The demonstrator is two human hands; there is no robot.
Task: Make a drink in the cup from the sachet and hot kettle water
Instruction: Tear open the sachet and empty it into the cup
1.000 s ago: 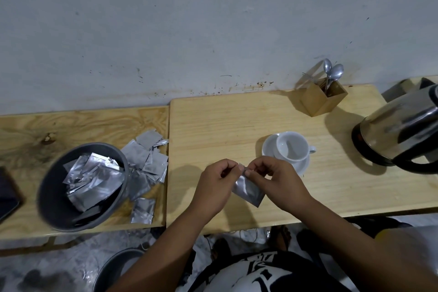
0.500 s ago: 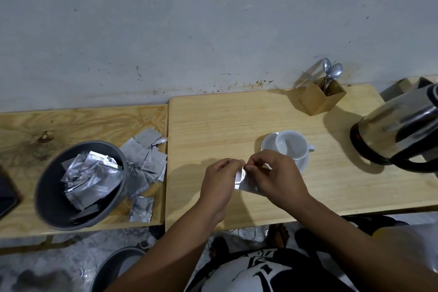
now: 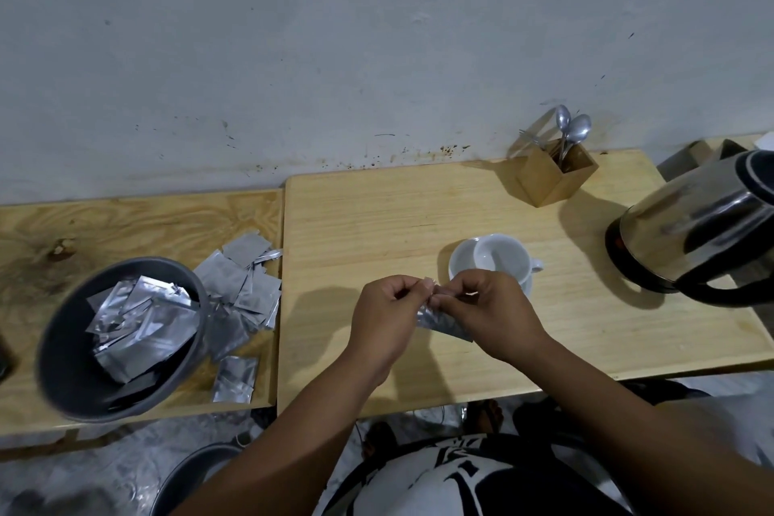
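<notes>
A small silver foil sachet (image 3: 445,323) hangs between my hands above the light wooden table (image 3: 377,222). My left hand (image 3: 387,318) pinches its top left corner and my right hand (image 3: 492,312) pinches the top edge beside it, fingertips almost touching. Just behind my right hand stands a white cup (image 3: 500,258) on a white saucer (image 3: 460,260); the cup looks empty. A steel kettle (image 3: 695,230) with a black handle stands at the right edge of the table.
A wooden box (image 3: 555,176) with spoons (image 3: 574,130) sits at the back of the table. On the lower left table are a grey bowl (image 3: 67,352) holding foil packets and several loose sachets (image 3: 241,285) beside it. Another grey bowl (image 3: 188,478) lies on the floor.
Both hands have lifted slightly toward the cup with the sachet, and the fingers have bunched tighter on its top edge. Cup and kettle have not moved.
</notes>
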